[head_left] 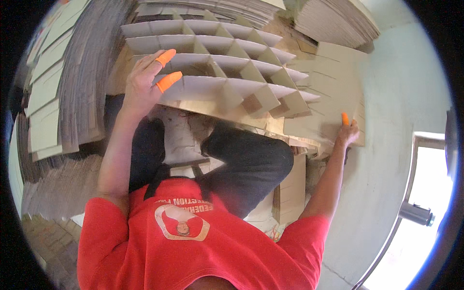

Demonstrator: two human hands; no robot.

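Observation:
A cardboard divider grid (251, 71) of crossed, slotted strips stands upright in front of me. My left hand (147, 79) is at its left end, over the ends of the near strips. Orange finger covers sit on the thumb and index finger, which are stretched out and apart. Further right, my right hand (349, 131) grips the near right part of a flat, slotted cardboard sheet (333, 92). Its thumb, also in an orange cover, lies on top; the other fingers are partly hidden and slightly blurred.
Tall stacks of cardboard strips (82, 72) rise on the left. Another cardboard stack (336, 21) lies at the far right, beside a pale wall (401, 92). A wooden board (227, 113) runs under the grid, close to my bent legs (251, 166).

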